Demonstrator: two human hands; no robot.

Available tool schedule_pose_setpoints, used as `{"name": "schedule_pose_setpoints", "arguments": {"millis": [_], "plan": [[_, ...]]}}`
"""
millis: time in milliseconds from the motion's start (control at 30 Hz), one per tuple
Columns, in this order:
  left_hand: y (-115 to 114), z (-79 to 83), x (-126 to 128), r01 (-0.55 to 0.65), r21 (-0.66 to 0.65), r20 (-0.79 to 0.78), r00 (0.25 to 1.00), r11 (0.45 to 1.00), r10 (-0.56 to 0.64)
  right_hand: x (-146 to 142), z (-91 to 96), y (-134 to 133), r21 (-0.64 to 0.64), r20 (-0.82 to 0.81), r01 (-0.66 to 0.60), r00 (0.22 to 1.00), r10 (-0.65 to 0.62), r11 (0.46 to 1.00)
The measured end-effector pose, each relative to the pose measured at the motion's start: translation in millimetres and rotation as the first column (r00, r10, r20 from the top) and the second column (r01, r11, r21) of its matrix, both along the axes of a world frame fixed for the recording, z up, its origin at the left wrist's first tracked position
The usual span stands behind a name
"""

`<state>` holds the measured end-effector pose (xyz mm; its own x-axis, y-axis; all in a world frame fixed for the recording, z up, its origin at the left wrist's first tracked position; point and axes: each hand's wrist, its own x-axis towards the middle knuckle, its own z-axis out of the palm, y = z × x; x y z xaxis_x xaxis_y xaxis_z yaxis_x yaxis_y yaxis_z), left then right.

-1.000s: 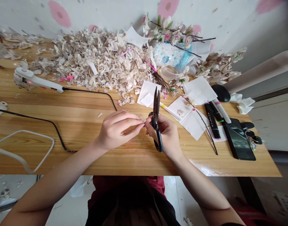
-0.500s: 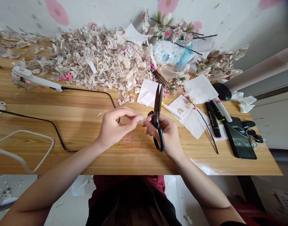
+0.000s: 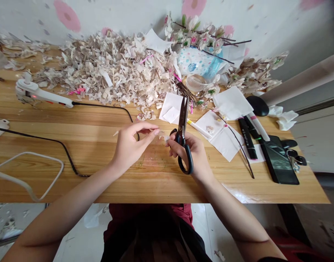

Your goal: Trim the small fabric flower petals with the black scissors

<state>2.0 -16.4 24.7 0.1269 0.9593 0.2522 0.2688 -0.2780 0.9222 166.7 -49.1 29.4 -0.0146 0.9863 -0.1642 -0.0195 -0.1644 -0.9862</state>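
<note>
Pulling left hand (image 3: 128, 145) away from scissors (image 3: 183, 118), fingers pinched, contents unclear; right hand (image 3: 196, 153) grasps scissors, blades open.

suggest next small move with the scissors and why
Probably bring the open scissors in the right hand up to the small pale scrap beside the left hand, since the blades are already apart and the scrap lies between the hands. Whether the left fingers are holding it is hard to tell.
</note>
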Motion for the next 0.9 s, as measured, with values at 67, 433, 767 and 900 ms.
{"name": "schedule_pose_setpoints", "arguments": {"millis": [67,433,767,900], "plan": [[-1.7,2.2,2.4,0.094,-0.019,0.022,0.995,0.995,-0.093,0.7,-0.1,0.7,0.003,-0.009,0.001,1.0,-0.001,1.0],[-2.3,-1.0,1.1,0.125,-0.178,0.122,0.987,0.976,-0.104,-0.4,-2.9,1.8,-0.009,-0.094,0.025,0.995,-0.026,1.0],[-3.0,-1.5,1.2,0.092,0.156,-0.08,0.994,0.984,-0.081,-0.4,-4.0,2.7,-0.009,-0.062,0.045,0.997,-0.045,0.999],[-3.1,-5.3,-0.7,0.18,0.538,-0.336,0.942,0.824,0.014,-0.8,-3.3,3.7,-0.013,-0.054,-0.005,0.999,0.004,1.0]]}}
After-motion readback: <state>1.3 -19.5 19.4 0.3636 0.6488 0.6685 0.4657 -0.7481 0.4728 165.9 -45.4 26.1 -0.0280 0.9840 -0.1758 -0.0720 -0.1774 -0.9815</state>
